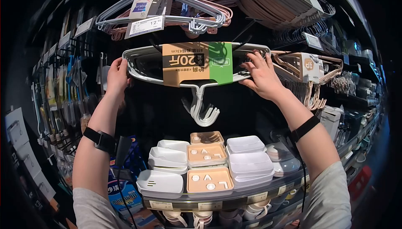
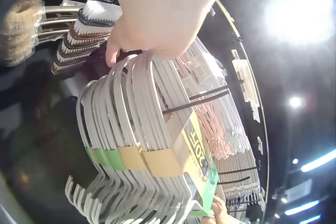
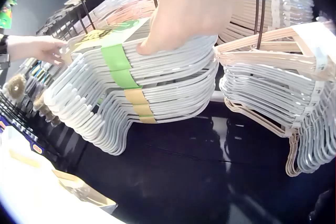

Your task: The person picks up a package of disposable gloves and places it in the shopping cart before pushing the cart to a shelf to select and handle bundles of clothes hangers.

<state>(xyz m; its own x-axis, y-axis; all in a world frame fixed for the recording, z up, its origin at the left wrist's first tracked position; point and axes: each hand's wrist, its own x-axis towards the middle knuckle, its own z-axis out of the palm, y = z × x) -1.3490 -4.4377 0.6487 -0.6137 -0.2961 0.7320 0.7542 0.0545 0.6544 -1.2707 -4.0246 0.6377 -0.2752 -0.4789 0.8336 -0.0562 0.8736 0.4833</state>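
Observation:
Several packs of white hangers (image 1: 142,77) hang upside down on dark rods, hooks pointing down, with an orange-and-green card band (image 1: 197,63) round the front pack. My left hand (image 1: 117,75) grips their left end. At the right end, my right hand (image 1: 263,75) holds the frames with fingers spread over the front and thumb low. The left wrist view shows the packs (image 2: 139,98) stacked in depth under my left hand (image 2: 152,24), its far fingers hidden. In the right wrist view, my right thumb lies on the hangers (image 3: 168,61) beside the green band.
Grey and pink hangers (image 1: 188,20) with a price tag hang above, and beige hangers (image 1: 331,68) to the right. Brushes and other packaged goods line the left. Below, a shelf edge (image 1: 209,204) bears white and beige soap dishes (image 1: 207,181), with cups underneath.

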